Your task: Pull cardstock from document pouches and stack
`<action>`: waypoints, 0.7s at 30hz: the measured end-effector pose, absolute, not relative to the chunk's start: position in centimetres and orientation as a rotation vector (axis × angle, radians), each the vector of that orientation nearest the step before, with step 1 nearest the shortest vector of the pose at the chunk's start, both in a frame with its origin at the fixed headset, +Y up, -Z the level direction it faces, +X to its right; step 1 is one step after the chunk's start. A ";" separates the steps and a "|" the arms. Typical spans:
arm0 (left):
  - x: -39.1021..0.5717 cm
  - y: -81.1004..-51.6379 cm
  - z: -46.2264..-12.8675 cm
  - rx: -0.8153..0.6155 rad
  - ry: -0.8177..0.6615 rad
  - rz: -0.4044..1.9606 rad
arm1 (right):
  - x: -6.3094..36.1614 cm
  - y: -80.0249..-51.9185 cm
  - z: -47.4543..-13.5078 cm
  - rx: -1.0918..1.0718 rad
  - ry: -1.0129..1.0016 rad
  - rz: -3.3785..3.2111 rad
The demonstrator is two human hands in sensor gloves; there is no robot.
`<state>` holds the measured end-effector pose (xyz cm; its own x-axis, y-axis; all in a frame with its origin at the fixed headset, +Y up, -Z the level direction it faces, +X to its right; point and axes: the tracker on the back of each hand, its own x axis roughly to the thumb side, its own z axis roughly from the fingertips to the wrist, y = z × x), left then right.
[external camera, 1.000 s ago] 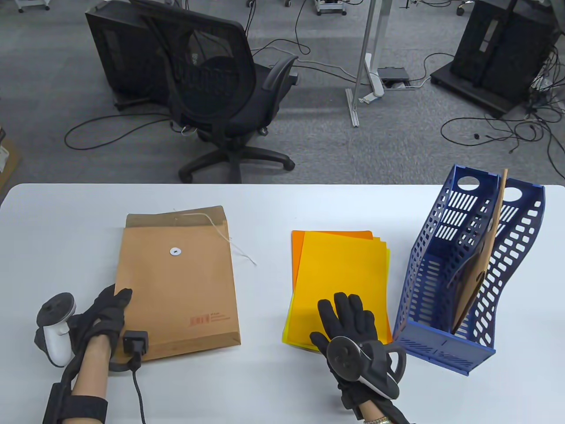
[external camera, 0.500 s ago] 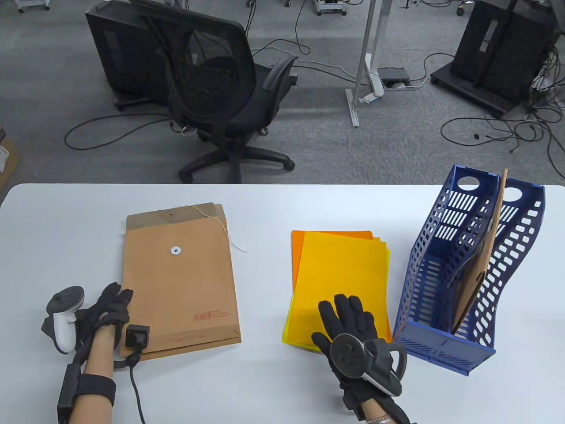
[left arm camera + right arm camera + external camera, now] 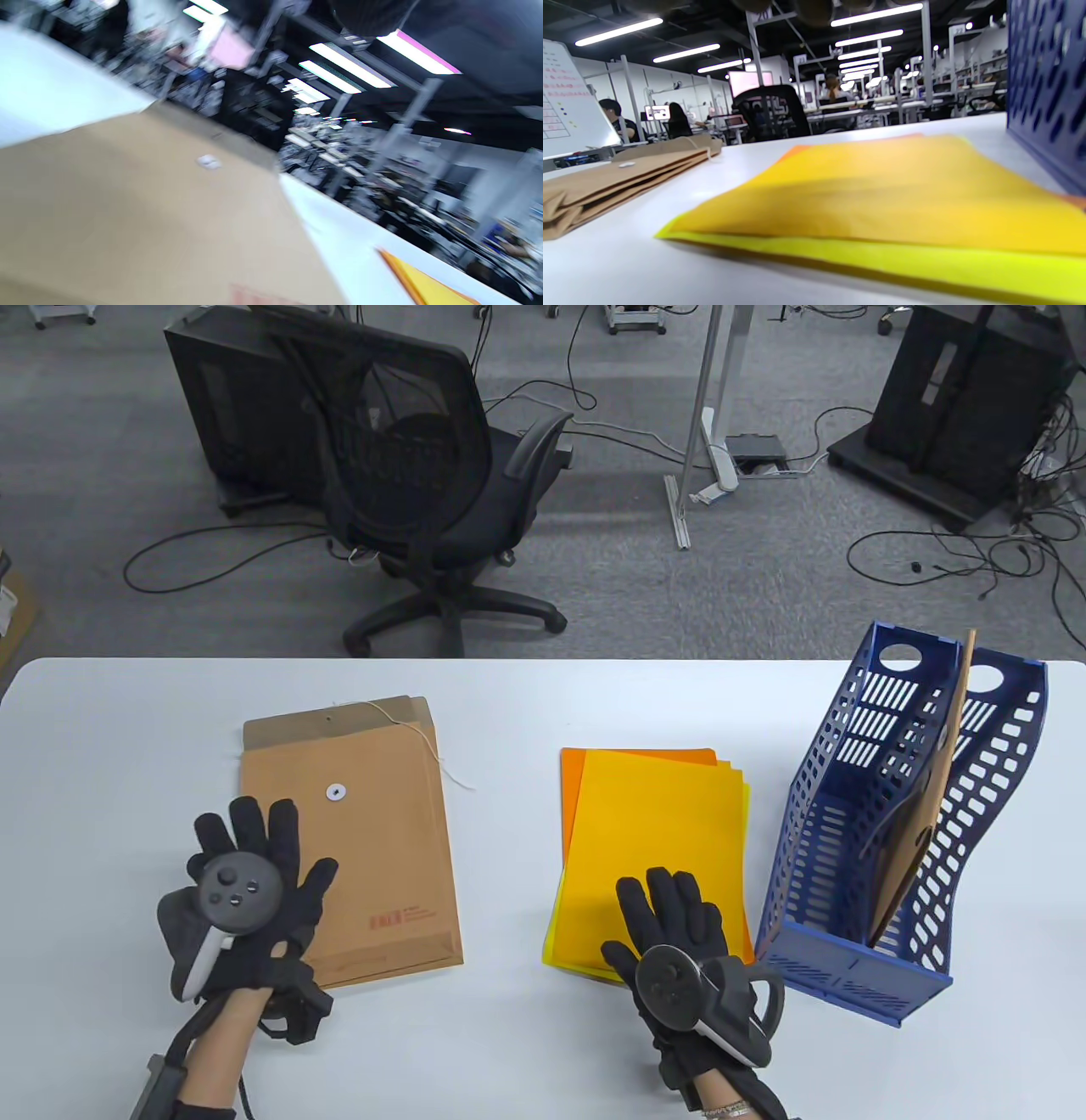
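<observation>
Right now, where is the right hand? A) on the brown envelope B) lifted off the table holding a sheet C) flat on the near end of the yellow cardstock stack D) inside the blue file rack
C: in the table view the right hand lies with fingers spread on the near end of the yellow cardstock stack, left of the blue file rack.

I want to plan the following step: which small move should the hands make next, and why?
Probably the right hand should leave the cardstock stack and reach for the pouch standing in the blue file rack. The left hand lies flat on the brown pouch on the table, whose flap is open, likely emptied.
</observation>
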<state>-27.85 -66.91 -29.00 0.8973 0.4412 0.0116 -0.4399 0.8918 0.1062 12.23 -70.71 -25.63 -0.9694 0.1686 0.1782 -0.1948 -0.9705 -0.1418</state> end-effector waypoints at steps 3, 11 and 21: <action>-25.2 -66.9 -27.0 0.094 -0.078 0.542 | 12.4 -70.5 -25.5 0.228 -0.286 2.943; -20.7 -72.1 -24.6 -0.041 -0.129 0.620 | 14.5 -68.6 -24.7 0.075 -0.536 2.851; -21.2 -72.4 -24.3 -0.049 -0.161 0.638 | 22.9 -63.0 -22.2 -0.505 -1.122 2.431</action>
<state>-21.22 -72.36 -24.35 0.7909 0.5969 0.1349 -0.5893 0.8023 -0.0951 22.94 -63.02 -22.23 -0.8486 0.5073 -0.1500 -0.2151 -0.5899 -0.7783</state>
